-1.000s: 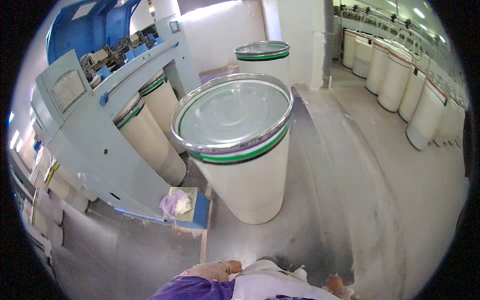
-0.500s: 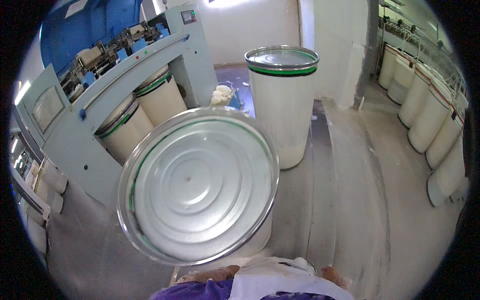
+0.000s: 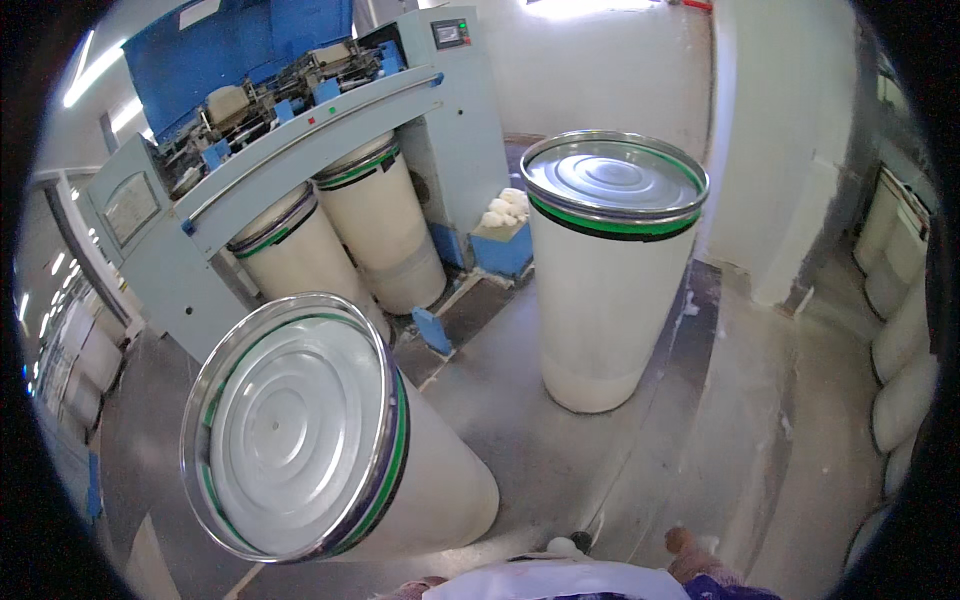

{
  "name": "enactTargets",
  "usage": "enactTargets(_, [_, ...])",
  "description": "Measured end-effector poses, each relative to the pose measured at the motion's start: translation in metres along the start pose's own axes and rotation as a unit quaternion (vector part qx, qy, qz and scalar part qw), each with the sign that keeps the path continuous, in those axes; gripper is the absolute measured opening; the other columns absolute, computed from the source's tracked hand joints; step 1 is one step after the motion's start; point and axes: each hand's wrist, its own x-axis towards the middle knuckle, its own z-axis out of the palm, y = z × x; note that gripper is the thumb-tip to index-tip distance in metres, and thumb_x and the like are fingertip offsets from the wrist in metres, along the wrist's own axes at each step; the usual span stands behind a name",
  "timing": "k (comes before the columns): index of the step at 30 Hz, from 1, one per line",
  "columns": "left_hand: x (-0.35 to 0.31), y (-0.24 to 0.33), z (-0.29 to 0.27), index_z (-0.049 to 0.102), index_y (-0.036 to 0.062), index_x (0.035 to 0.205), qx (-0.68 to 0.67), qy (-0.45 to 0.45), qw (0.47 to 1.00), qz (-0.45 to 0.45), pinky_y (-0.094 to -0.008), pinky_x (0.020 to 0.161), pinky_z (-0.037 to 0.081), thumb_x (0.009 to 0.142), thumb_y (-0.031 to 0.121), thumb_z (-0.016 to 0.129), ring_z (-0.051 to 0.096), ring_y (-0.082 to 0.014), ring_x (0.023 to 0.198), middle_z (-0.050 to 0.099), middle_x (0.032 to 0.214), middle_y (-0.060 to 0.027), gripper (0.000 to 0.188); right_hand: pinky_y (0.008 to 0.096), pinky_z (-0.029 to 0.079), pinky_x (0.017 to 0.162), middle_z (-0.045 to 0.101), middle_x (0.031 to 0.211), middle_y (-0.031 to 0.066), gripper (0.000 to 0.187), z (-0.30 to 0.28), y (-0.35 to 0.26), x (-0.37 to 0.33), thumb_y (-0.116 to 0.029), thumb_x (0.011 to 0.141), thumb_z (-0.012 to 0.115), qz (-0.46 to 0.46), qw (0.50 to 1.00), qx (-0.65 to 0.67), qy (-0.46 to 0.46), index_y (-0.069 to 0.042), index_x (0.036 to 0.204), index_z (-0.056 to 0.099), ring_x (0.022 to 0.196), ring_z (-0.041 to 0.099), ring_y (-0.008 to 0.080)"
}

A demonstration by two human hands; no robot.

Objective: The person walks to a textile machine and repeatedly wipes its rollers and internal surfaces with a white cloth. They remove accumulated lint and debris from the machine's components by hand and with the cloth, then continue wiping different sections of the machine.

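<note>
At the lower edge, my right hand (image 3: 681, 541) hangs beside my body, with no object visible at it and its fingers too small to read. Only a bit of my left hand (image 3: 428, 583) shows at the lower edge, near the base of the close can; its fingers are hidden. That tall white can (image 3: 445, 480) has a shiny metal rim, a green band and a round ridged metal plate (image 3: 285, 425) inside its top. Farther off, to the right, stands a second white can (image 3: 612, 310) of the same kind, upright. Neither hand visibly touches a can.
A light blue machine (image 3: 330, 135) with a raised blue cover is at back left, two white cans (image 3: 385, 235) under it. A blue box (image 3: 503, 250) of white fluffy fibre stands beside it. A small blue piece (image 3: 432, 330) is on the floor. More cans (image 3: 900, 340) line the right.
My view has turned left, so the machine and far can sit farther right. The close can appears lower and farther left, its side now showing. My hands are lower in the picture, the left mostly hidden.
</note>
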Motion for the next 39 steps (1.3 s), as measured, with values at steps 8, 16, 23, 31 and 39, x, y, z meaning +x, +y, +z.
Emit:
enactTargets(8, [-0.052,0.036,0.072,0.066,0.0050,0.103,-0.092,0.052,0.988,-0.111,-0.0437,0.083,0.049,0.084,0.037,0.051,0.063,-0.0344,0.093,0.067,0.101,-0.0164,0.039,0.0457,0.050,0.080,0.067,0.099,0.0140,0.024,-0.170,0.072,0.153,-0.017,0.083,0.050,0.058,0.988,0.054,0.131,-0.007,0.093,0.069,0.094,0.063,0.0324])
enactTargets(16, [-0.105,0.025,0.118,0.065,0.0055,0.105,-0.144,0.079,0.979,-0.116,-0.0431,0.083,0.049,0.084,0.038,0.052,0.063,-0.0337,0.093,0.067,0.102,-0.0158,0.041,0.0462,0.050,0.079,0.066,0.096,0.0198,0.027,-0.256,-0.092,0.166,-0.017,0.074,0.056,-0.217,0.974,0.065,0.002,-0.003,0.093,0.069,0.092,0.063,0.0364])
enactTargets(23, [-0.163,-0.021,0.165,0.065,0.0059,0.107,-0.167,0.087,0.974,-0.128,-0.0425,0.083,0.049,0.084,0.039,0.053,0.063,-0.0332,0.093,0.067,0.102,-0.0153,0.042,0.0467,0.049,0.075,0.067,0.094,0.0176,0.030,-0.294,-0.155,0.138,-0.015,0.068,0.057,-0.244,0.968,-0.022,-0.047,-0.010,0.095,0.069,0.088,0.063,0.0361])
enactTargets(31, [-0.241,-0.099,0.238,0.064,0.0063,0.109,-0.178,0.066,0.963,-0.191,-0.0419,0.083,0.048,0.084,0.041,0.055,0.063,-0.0326,0.093,0.067,0.103,-0.0147,0.044,0.0489,0.049,0.076,0.066,0.093,0.0202,0.025,-0.237,-0.153,0.062,-0.013,0.071,0.054,-0.210,0.977,0.024,-0.001,-0.005,0.090,0.068,0.086,0.064,0.0373])
enactTargets(39, [-0.286,-0.133,0.311,0.063,0.0068,0.112,-0.235,0.098,0.938,-0.234,-0.0413,0.083,0.048,0.084,0.042,0.056,0.063,-0.0320,0.093,0.067,0.104,-0.0141,0.046,0.0478,0.050,0.082,0.067,0.101,0.0171,0.027,-0.118,-0.045,0.007,-0.025,0.079,0.058,-0.305,0.941,-0.068,-0.126,-0.008,0.096,0.070,0.096,0.063,0.0362])
